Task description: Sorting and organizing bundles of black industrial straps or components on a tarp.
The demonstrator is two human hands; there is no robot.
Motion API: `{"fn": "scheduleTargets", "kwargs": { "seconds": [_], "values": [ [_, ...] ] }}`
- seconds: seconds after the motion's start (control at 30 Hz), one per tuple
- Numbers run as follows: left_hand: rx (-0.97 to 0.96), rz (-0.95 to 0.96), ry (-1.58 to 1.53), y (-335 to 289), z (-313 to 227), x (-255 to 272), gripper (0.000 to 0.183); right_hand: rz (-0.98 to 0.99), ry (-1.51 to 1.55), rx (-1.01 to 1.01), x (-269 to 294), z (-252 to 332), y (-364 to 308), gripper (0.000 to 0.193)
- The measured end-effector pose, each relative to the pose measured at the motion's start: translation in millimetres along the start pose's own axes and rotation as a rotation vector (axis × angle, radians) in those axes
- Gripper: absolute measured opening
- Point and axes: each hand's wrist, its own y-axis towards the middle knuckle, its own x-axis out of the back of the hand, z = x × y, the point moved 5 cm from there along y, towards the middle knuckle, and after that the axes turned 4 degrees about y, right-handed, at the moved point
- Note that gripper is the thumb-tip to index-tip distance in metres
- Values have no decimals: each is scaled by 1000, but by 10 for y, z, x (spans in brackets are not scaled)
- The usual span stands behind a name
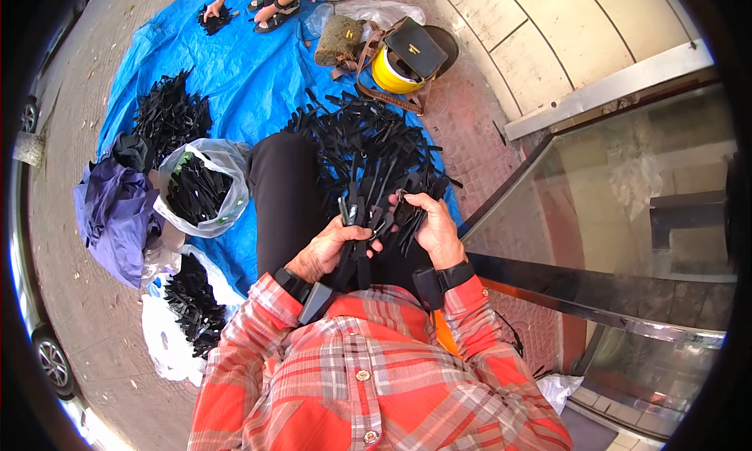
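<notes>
In my lap, my left hand is closed around a bunch of short black straps, their ends sticking out above and below the fingers. Close beside it, my right hand pinches more black straps between thumb and fingers; the fingertips are partly hidden. Just beyond both hands spreads a large loose pile of black straps. Left of my knee stands a clear plastic bag filled with similar black straps.
A blue tarp covers the ground. Another strap heap, a purple cloth and a white bag lie left. A yellow bucket with a black bag stands ahead. Another person's hand touches straps. Glass panels stand right.
</notes>
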Motion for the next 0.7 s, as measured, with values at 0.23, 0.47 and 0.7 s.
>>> {"fn": "scheduleTargets", "kwargs": {
  "seconds": [0.23, 0.47, 0.7],
  "values": [
    [23, -185, -18, -25, 240, 294, 18, 235, -125, 87, -1033, 417, 495, 30],
    [-143, -272, -107, -421, 290, 526, 39, 926, -472, -231, -3746, -1136, 1300, 24],
    [-121, -462, -129, -523, 228, 937, 42, 841, -681, -613, -3656, -3245, 2296, 12]
  ]
}}
